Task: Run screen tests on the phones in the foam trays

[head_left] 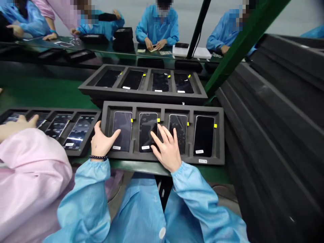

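In front of me lies a black foam tray (162,159) with a row of compartments, each holding a dark-screened smartphone with a white label and a yellow tab. My left hand (102,140) is at the tray's left edge, fingers along the outside and thumb stretched over the leftmost phone (122,130). My right hand (167,148) hovers or rests, fingers spread, between the second phone (146,131) and the third phone (180,125); contact cannot be made out. The rightmost phone (204,136) lies apart from both hands.
Behind stands another phone tray (141,92) on a stack. At left, a person's pink sleeve (35,158) and hand reach over a third tray (82,152). Tall black trays (268,135) are piled at right beside a green post (240,50). Co-workers in blue sit across the bench.
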### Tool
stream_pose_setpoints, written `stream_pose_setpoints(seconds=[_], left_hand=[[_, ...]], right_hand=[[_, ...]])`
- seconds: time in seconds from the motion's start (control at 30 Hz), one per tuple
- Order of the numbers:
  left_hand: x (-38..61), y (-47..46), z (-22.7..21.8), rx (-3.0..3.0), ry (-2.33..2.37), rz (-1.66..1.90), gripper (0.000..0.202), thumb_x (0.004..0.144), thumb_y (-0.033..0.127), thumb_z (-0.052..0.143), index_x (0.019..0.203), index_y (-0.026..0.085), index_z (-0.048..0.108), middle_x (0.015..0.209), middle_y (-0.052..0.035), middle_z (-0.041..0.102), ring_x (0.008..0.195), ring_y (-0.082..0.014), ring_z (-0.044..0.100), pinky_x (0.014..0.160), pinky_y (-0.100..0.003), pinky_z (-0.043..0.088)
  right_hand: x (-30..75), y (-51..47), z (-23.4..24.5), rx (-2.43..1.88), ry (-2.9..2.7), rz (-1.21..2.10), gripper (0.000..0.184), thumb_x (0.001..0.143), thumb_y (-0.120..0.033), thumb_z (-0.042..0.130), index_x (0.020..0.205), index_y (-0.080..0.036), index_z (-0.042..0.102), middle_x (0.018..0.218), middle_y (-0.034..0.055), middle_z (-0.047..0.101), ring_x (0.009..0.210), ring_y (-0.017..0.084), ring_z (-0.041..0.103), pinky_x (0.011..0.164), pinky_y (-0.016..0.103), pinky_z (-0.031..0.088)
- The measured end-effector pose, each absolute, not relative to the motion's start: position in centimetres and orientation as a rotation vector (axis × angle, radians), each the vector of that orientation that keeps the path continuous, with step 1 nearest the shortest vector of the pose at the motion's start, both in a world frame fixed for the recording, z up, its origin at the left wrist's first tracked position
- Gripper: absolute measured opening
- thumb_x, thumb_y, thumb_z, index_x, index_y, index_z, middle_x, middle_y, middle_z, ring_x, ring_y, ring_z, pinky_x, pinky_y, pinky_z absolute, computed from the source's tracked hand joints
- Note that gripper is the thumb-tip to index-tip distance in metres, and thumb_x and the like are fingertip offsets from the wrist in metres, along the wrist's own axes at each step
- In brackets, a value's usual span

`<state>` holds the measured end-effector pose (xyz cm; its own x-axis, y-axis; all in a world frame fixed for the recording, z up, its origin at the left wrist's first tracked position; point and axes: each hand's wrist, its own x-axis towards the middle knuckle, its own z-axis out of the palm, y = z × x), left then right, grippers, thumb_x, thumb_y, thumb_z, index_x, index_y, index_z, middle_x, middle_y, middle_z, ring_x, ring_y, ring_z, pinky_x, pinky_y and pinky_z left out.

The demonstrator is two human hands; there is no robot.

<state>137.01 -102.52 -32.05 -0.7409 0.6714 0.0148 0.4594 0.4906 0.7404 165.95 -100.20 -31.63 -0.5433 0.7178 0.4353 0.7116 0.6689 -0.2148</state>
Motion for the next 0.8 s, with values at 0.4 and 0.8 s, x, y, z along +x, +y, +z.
stream_pose_setpoints(seconds=[0.4, 0.8], left_hand=[[136.3, -104.2, -32.6, 1.029, 2.072, 1.378, 0.074, 0.091, 0.062, 0.047, 0.144, 0.011, 0.049, 0.148, -0.0141, 0.055, 0.14, -0.0273, 0.049, 0.122, -0.038, 0.036], [137.4, -104.4, -31.6, 1.068, 2.382, 1.15, 0.061, 0.094, 0.049, 0.042, 0.147, 0.02, 0.05, 0.134, -0.008, 0.063, 0.126, -0.0304, 0.055, 0.119, -0.049, 0.033]], right_hand=[[166.8, -100.6, -31.8, -1.147, -2.197, 0.129, 0.053, 0.097, -0.024, 0.051, 0.15, -0.022, 0.046, 0.149, 0.0102, 0.056, 0.14, 0.027, 0.047, 0.126, 0.053, 0.029], [165.5, -99.8, -31.0, -1.318, -2.294, 0.128, 0.042, 0.103, -0.03, 0.044, 0.142, -0.018, 0.053, 0.164, 0.012, 0.037, 0.152, 0.029, 0.032, 0.128, 0.063, 0.018]])
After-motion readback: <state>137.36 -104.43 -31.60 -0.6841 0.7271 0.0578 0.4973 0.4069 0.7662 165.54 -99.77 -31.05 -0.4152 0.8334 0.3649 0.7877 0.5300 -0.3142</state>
